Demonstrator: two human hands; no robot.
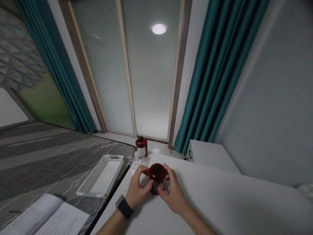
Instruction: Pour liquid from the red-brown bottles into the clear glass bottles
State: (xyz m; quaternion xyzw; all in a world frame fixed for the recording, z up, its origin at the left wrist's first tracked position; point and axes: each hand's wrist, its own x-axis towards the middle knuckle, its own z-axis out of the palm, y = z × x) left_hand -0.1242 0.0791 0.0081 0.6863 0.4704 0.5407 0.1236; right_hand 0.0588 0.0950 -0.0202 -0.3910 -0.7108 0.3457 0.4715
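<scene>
A squat dark red glass bottle (157, 173) with a black stopper stands upright on the white table. My left hand (140, 183), with a dark watch on its wrist, curves round the bottle's left side, thumb at the front. From the right, my right hand (173, 191) holds the same bottle, its thumb low on the front and its fingers behind. Just beyond, near the table's far corner, is a second red bottle (141, 147) with a black top and a white label. A clear plastic holder (135, 162) sits in front of that one.
To the left, a white perforated basket (81, 190) and an open book (52, 215) lie on a grey patterned mattress (61, 153) beside the table (220, 195). A white cabinet (210, 153) stands past the far edge, by a teal curtain (215, 71) and frosted glass doors (149, 81).
</scene>
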